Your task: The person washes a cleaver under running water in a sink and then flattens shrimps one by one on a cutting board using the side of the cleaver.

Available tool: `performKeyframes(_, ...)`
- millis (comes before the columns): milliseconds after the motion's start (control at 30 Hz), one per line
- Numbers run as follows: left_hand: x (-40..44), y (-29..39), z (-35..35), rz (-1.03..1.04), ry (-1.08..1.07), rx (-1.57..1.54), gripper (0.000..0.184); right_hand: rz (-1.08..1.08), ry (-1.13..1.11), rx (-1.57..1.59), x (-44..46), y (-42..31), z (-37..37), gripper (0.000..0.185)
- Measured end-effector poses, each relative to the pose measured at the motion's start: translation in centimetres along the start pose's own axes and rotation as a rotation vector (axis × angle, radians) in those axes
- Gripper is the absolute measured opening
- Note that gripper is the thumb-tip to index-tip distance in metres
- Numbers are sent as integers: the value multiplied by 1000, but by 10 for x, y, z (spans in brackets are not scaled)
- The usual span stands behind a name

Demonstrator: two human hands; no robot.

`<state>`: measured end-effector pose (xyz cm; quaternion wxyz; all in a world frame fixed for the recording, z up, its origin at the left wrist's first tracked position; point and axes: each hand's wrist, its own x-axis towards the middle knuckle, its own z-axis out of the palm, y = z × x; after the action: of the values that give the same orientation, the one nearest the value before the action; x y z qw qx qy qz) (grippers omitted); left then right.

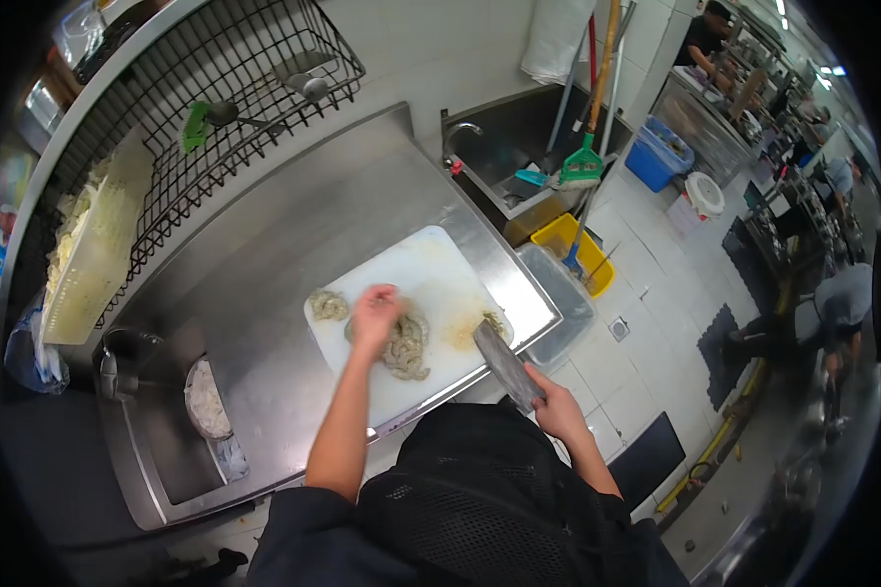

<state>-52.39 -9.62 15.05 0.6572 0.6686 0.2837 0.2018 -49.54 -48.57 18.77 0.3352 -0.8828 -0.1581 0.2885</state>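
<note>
While the right hand [558, 409] is wrapped around the handle end of a cleaver [502, 358], the broad grey blade slants to the board's 4 o'clock edge; whether it touches there cannot be told. The cleaver looks stiff and fairly heavy, best held by the handle, clear of the edge. The left hand [372, 318], blurred, is over the main shrimp pile [406, 354], and whether its grip has closed on a shrimp cannot be told. That pile lies near the middle of the white cutting board [431, 256], slightly toward 6 o'clock. The shrimp look wet, light and soft, likely to slip or tear under a squeeze; a gentle pinch on the thick body should serve better than the thin tail. A smaller shrimp pile [328, 304] lies at 9 o'clock. The board rests on the steel worktop [294, 264]; beyond, at 1 o'clock, is a sink [489, 137].
</note>
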Motion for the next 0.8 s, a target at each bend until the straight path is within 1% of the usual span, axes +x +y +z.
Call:
performKeyframes(67, 29, -7, -39, 187, 174, 125, 22, -18, 19, 36, -3, 1, 2, 73)
performKeyframes(133, 46, -11, -77, 258, 290, 506, 21, -16, 21, 56, -4, 2, 1, 73)
performKeyframes(167, 47, -17, -94, 259, 295, 501, 21, -23, 18, 80, -3, 1, 1, 73)
performKeyframes(233, 40, -23, -110, 432, 165, 1184, 24, -28, 3, 80, -5, -4, -5, 73)
performKeyframes(267, 39, -22, -106, 442, 167, 1174, 24, -26, -8, 88, -5, -5, -8, 72)
performKeyframes(300, 33, -11, -96, 510, 217, 1147, 24, -21, 4, 86, -5, -1, -7, 72)
performKeyframes(333, 26, -8, -83, 571, 261, 1120, 25, -99, 71, 187, -4, 6, -2, 72)
performKeyframes(367, 24, -9, -68, 567, 252, 1112, 25, -178, 134, 286, -1, 14, 3, 72)
performKeyframes(433, 18, -11, -32, 377, 2, 857, 24, -193, 151, 311, 2, 18, 5, 73)
performKeyframes(467, 11, -9, -14, 373, 0, 846, 24, -136, 152, 318, 5, 17, 6, 75)
performKeyframes(533, -2, 7, 19, 246, -359, 1165, 27, -48, 115, 393, 6, 7, 1, 71)
performKeyframes(567, -4, 8, 30, 251, -360, 1157, 27, -3, 99, 429, 6, 2, -2, 70)
performKeyframes(633, -6, 9, 44, 247, -328, 1326, 27, -38, 109, 450, 6, 6, 0, 70)
performKeyframes(667, -3, 5, 47, 255, -333, 1324, 27, -49, 111, 459, 5, 8, 0, 70)
performKeyframes(733, 8, -8, 49, 124, -419, 1125, 23, -41, 100, 469, 2, 11, 0, 70)
performKeyframes(767, 11, -13, 51, 131, -420, 1127, 23, -32, 96, 473, 1, 11, 0, 70)
performKeyframes(800, 11, -13, 53, 154, -478, 1034, 24, -23, 92, 477, 0, 10, 0, 70)
